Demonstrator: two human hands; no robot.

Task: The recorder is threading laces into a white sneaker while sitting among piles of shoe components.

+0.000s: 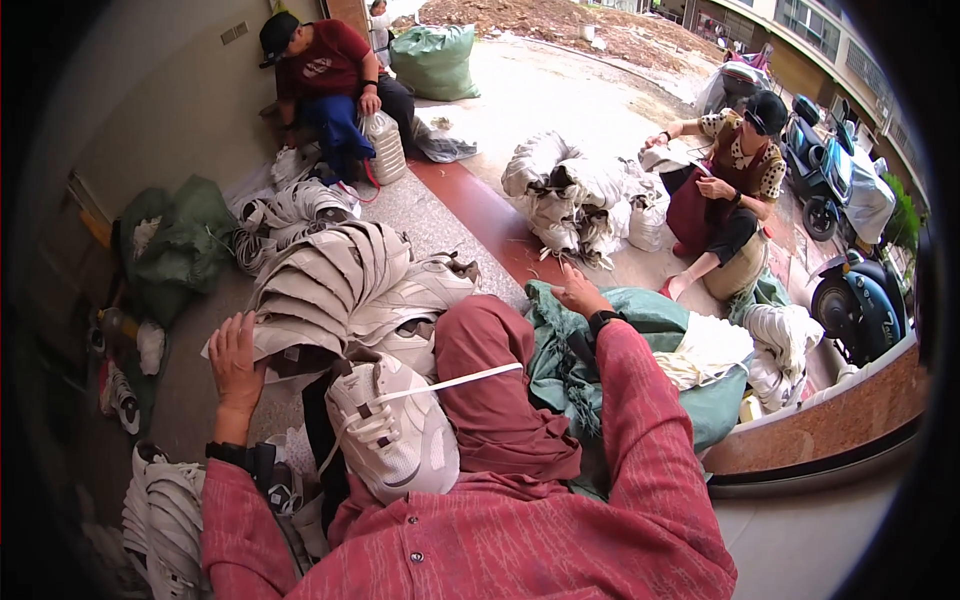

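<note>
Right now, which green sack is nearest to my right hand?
The green sack topped with white laces, by your right hand; the left sack and the back sack are farther.

On our lap lies a sneaker (400, 430); just beyond it (slightly left) stretches a row of shoe uppers (325, 285). Right of our knee (488, 345) sits a sack (640, 310) bearing strings (705, 350); farther ahead, bundled uppers (590, 185) lie left of a co-worker (738, 160), scooters (825, 165) rightmost.

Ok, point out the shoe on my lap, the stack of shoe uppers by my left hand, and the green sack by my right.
Shoe (400, 435): head view, on its upper, beside the laces.
Stack of shoe uppers (322, 275): head view, on its layered middle.
Green sack (657, 312): head view, on the upper part of its cloth.
</note>
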